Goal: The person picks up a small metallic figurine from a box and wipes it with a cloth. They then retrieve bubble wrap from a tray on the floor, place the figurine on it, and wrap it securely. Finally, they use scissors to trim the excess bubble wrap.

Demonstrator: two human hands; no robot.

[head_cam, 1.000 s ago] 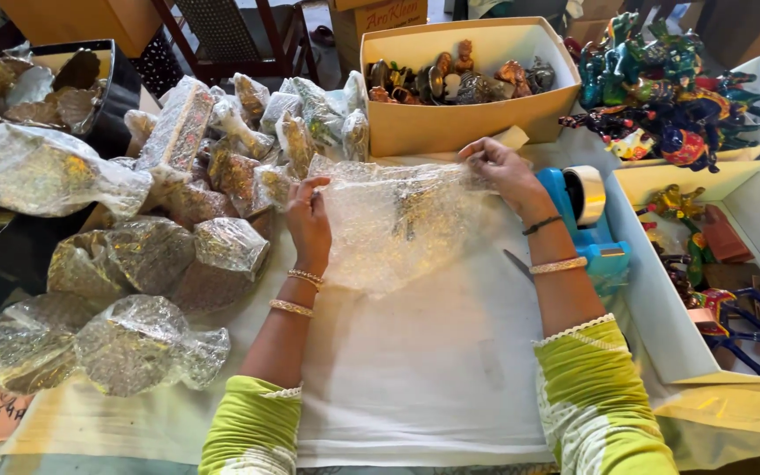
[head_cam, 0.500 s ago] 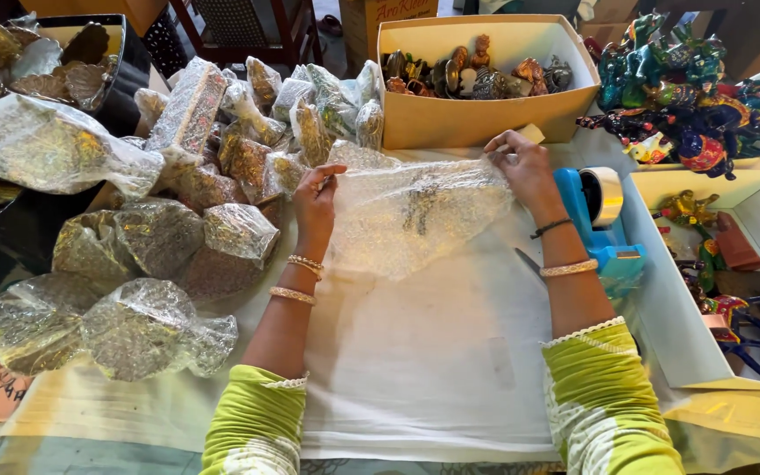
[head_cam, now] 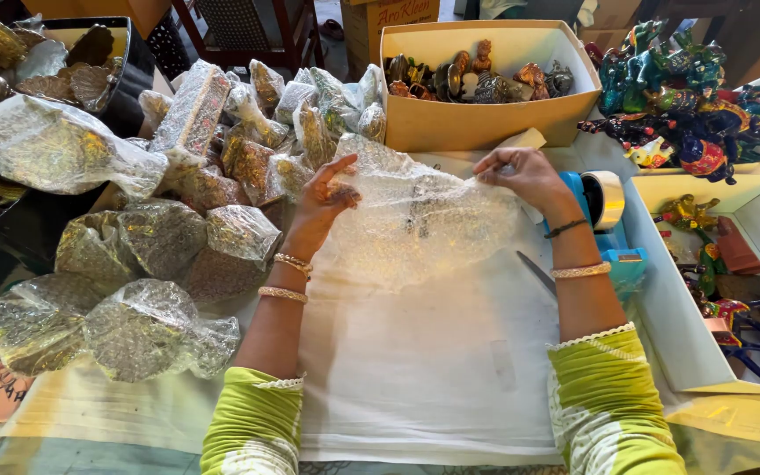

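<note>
At twelve o'clock, both my hands, left hand and right hand, pinch a bubble wrap sheet in their fingers, stretched flat over the bench for wrapping.

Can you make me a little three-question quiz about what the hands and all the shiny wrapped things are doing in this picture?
1. True or false: both hands hold the bubble wrap sheet.
2. Where does the blue tape dispenser sit?
A. beside the right hand
B. beside the left hand
C. inside the cardboard box
3. Fill in: the pile of wrapped bundles lies on the person's ____ side.

Key:
1. True; each hand grips an upper edge of the sheet.
2. A
3. left
</note>
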